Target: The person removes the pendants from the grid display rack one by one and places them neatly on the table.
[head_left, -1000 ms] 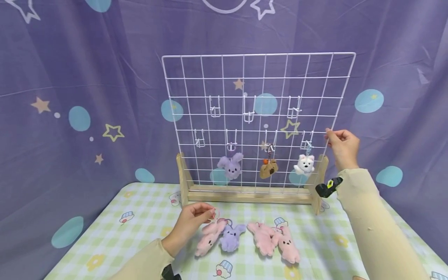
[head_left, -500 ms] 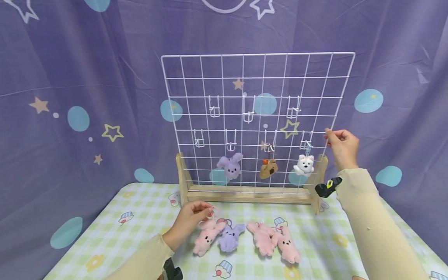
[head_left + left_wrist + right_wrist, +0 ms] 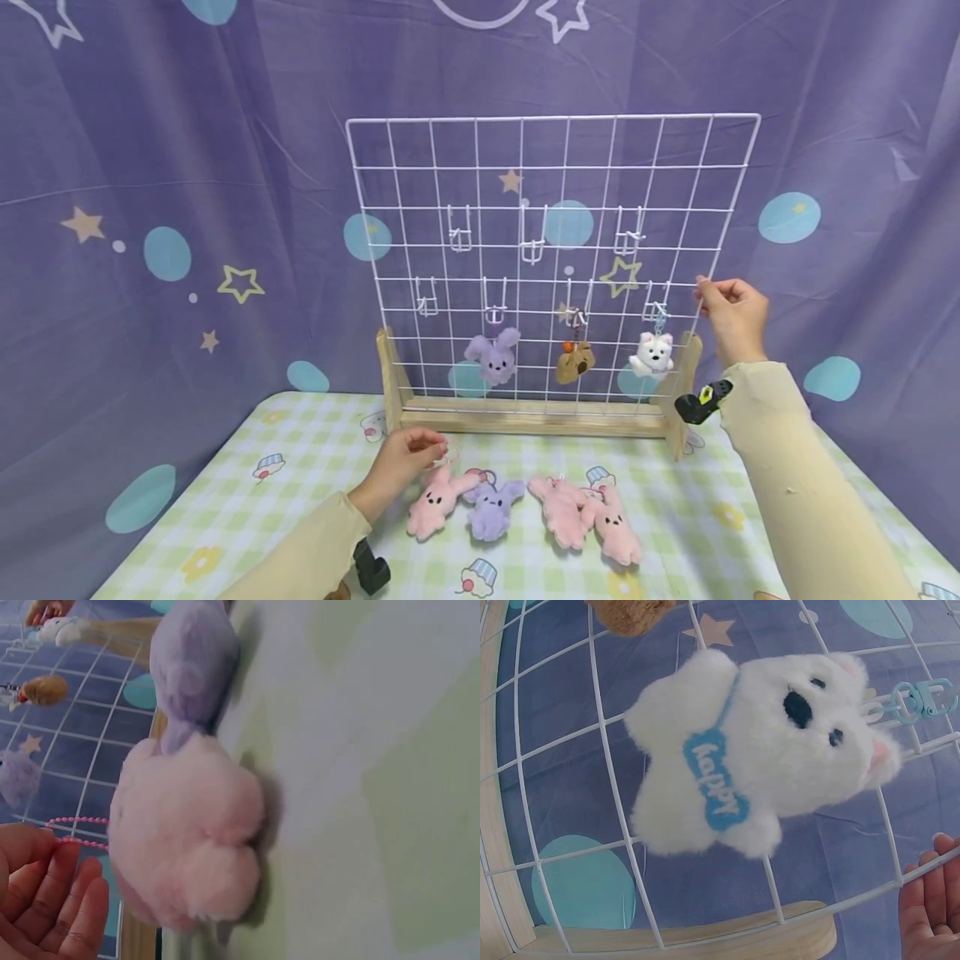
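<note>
At far left, a purple curtain [image 3: 247, 125] with stars and blue ovals falls behind a table covered by a green-and-white checked tablecloth [image 3: 225, 508]. The left hand [image 3: 405, 465], in a cream sleeve [image 3: 300, 550], pinches a pink bead chain [image 3: 79, 820] between thumb and forefinger, its other fingers loosely bent in the left wrist view. On that chain, just below the fingertips, is a pink rabbit plush [image 3: 431, 505], upright with a slight tilt and in front of the rack; whether its feet touch the cloth I cannot tell. One of its ears slants across to a lilac rabbit plush [image 3: 491, 512] just beside it. Behind them a white wire grid [image 3: 555, 117] stands in a wooden base [image 3: 532, 422], with three hooks in an upper row and four in a lower one. From the lower row hang, in order, a purple rabbit plush [image 3: 497, 360], a brown plush animal [image 3: 574, 363] beside an orange ball, and a white plush animal [image 3: 655, 355] on a light blue clasp [image 3: 922, 701], wearing a blue tag that reads "happy". Below, two more pink plushes, one [image 3: 564, 512] and another [image 3: 618, 533], lie touching on the cloth. Farthest right, the right hand [image 3: 737, 315] pinches the grid's side bar between thumb and fingertips.
</note>
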Demonstrator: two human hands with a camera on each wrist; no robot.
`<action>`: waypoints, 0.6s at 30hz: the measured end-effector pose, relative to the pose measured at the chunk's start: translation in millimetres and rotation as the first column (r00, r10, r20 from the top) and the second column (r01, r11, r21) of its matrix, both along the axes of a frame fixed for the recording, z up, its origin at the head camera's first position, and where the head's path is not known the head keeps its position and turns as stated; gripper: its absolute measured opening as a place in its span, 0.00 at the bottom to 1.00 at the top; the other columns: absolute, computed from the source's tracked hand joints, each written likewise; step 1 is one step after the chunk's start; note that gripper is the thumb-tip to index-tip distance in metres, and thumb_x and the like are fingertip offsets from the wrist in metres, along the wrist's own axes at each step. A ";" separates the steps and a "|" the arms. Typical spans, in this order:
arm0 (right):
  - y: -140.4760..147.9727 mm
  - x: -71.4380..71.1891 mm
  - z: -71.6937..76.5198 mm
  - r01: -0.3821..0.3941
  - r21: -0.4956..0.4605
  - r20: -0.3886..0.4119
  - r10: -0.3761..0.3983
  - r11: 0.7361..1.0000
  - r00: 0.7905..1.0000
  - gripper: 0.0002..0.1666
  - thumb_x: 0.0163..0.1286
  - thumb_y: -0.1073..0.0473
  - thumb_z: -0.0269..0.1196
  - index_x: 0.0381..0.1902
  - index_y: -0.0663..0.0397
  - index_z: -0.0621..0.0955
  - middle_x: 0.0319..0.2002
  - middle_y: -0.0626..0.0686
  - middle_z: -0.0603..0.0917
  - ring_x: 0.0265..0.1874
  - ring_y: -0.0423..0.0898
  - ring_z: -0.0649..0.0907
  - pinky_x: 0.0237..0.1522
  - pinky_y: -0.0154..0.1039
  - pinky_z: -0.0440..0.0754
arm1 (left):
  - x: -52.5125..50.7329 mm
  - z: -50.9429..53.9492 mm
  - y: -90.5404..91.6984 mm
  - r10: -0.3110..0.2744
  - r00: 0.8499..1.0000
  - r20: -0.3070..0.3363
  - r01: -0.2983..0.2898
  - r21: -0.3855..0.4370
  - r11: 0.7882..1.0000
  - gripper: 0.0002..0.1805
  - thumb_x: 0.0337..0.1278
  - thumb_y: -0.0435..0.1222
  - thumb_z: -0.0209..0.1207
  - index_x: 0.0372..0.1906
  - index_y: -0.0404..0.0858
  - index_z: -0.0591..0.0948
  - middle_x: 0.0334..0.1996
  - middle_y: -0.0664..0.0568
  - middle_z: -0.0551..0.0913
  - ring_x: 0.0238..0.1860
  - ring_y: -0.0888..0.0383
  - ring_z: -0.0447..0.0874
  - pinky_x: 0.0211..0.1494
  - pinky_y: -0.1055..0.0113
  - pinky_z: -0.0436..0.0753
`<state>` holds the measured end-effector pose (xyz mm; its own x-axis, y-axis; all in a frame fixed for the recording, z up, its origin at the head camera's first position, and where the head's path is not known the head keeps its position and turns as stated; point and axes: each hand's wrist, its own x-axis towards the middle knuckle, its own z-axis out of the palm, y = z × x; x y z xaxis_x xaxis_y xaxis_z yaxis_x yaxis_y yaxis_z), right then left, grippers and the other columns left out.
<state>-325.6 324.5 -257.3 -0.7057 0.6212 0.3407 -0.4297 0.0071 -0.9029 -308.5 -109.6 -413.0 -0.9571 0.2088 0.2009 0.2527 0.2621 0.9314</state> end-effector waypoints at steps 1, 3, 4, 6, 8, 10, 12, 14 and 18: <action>-0.1 0.0 0.0 0.000 -0.001 0.000 0.000 1.000 1.000 0.14 0.60 0.63 0.66 0.17 0.53 0.76 0.16 0.41 0.82 0.17 0.35 0.77 0.22 0.23 0.75 | -1.0 -0.4 -1.0 0.003 1.000 0.006 -0.003 -0.008 1.000 0.06 0.53 0.24 0.59 0.36 0.25 0.81 0.32 0.41 0.84 0.31 0.62 0.81 0.35 0.72 0.81; -0.2 0.0 0.0 0.001 0.002 0.003 -0.001 1.000 1.000 0.13 0.60 0.63 0.66 0.17 0.53 0.76 0.16 0.41 0.82 0.17 0.35 0.77 0.22 0.23 0.75 | -3.3 -0.4 -2.7 0.008 1.000 0.013 -0.008 -0.024 1.000 0.06 0.54 0.25 0.59 0.37 0.25 0.81 0.32 0.41 0.84 0.32 0.62 0.81 0.36 0.71 0.81; -0.6 -0.2 -0.2 0.003 0.001 0.001 -0.003 1.000 1.000 0.14 0.60 0.63 0.66 0.17 0.53 0.76 0.16 0.41 0.82 0.17 0.35 0.77 0.22 0.23 0.75 | -4.1 0.1 -3.6 0.011 1.000 0.015 -0.011 -0.033 0.999 0.07 0.54 0.25 0.59 0.37 0.25 0.81 0.33 0.41 0.84 0.33 0.61 0.81 0.36 0.71 0.81; -0.8 -0.2 -0.4 0.001 0.000 -0.002 -0.001 1.000 1.000 0.14 0.60 0.63 0.66 0.17 0.53 0.76 0.16 0.41 0.82 0.17 0.35 0.77 0.22 0.23 0.75 | -5.2 2.6 -5.2 0.017 1.000 0.022 -0.016 -0.042 0.999 0.07 0.55 0.26 0.58 0.38 0.25 0.81 0.34 0.42 0.85 0.34 0.60 0.81 0.36 0.71 0.81; -0.9 0.0 -0.6 0.000 0.000 -0.001 0.000 1.000 1.000 0.14 0.60 0.63 0.66 0.17 0.53 0.76 0.16 0.41 0.82 0.17 0.35 0.77 0.22 0.23 0.75 | -5.7 6.4 -6.1 0.016 1.000 0.025 -0.015 -0.038 0.999 0.08 0.56 0.27 0.58 0.39 0.25 0.81 0.35 0.41 0.84 0.35 0.58 0.81 0.37 0.72 0.80; -1.2 0.4 -0.5 0.001 0.001 -0.002 -0.001 1.000 1.000 0.14 0.60 0.63 0.66 0.17 0.53 0.76 0.16 0.41 0.82 0.17 0.35 0.77 0.23 0.23 0.75 | -6.5 10.8 -6.6 0.016 1.000 0.025 -0.016 -0.026 1.000 0.09 0.57 0.27 0.59 0.40 0.25 0.80 0.35 0.41 0.84 0.35 0.58 0.81 0.37 0.72 0.80; -1.6 0.9 -0.4 0.000 -0.002 -0.005 0.000 1.000 1.000 0.14 0.60 0.63 0.66 0.18 0.54 0.76 0.16 0.41 0.82 0.18 0.36 0.77 0.23 0.23 0.75 | -7.2 15.9 -6.2 0.024 0.999 0.026 -0.024 -0.006 1.000 0.10 0.57 0.28 0.59 0.42 0.25 0.80 0.35 0.40 0.84 0.35 0.58 0.81 0.37 0.72 0.80; -1.9 1.4 -0.3 0.003 0.000 -0.003 -0.003 1.000 1.000 0.13 0.60 0.63 0.66 0.18 0.54 0.76 0.16 0.41 0.82 0.18 0.36 0.77 0.23 0.23 0.75 | -8.5 21.1 -4.0 0.038 0.999 0.023 -0.038 0.015 0.999 0.11 0.56 0.29 0.60 0.42 0.25 0.80 0.34 0.41 0.84 0.34 0.59 0.81 0.38 0.71 0.81; -2.6 1.6 -0.1 0.005 0.006 0.007 -0.005 1.000 1.000 0.13 0.61 0.62 0.66 0.19 0.54 0.76 0.17 0.41 0.82 0.18 0.36 0.78 0.23 0.23 0.75 | -10.8 33.1 3.7 0.054 0.998 0.011 -0.055 0.052 0.997 0.12 0.56 0.31 0.61 0.43 0.27 0.80 0.34 0.44 0.84 0.35 0.58 0.82 0.39 0.71 0.81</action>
